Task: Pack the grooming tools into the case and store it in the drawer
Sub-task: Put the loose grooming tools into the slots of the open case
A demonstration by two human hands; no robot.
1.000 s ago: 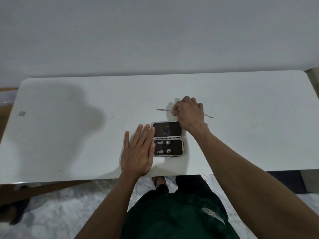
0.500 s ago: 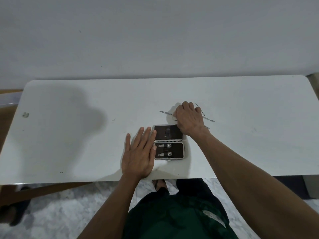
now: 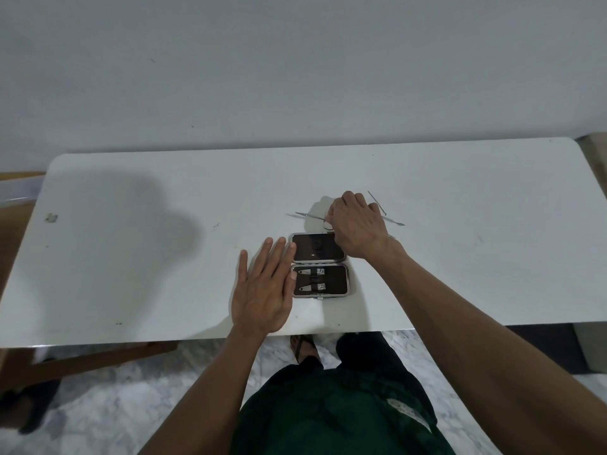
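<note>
The grooming case lies open on the white table, near the front edge. Its near half holds two nail clippers; its far half looks dark and bare. My left hand lies flat on the table left of the case, fingertips touching its edge. Just beyond the case's far right corner, my right hand is curled down on a small metal tool with a ring end. A long thin metal tool lies across behind that hand, and a shorter thin pick lies to its right.
A grey wall rises directly behind the table. Wooden furniture shows at the left edge. Below the front edge are my dark green clothing, a sandalled foot and marble floor.
My right hand has closed in slightly over the tools, uncovering the short pick on its right. The left hand stays flat beside the case. The view has shifted a little.
</note>
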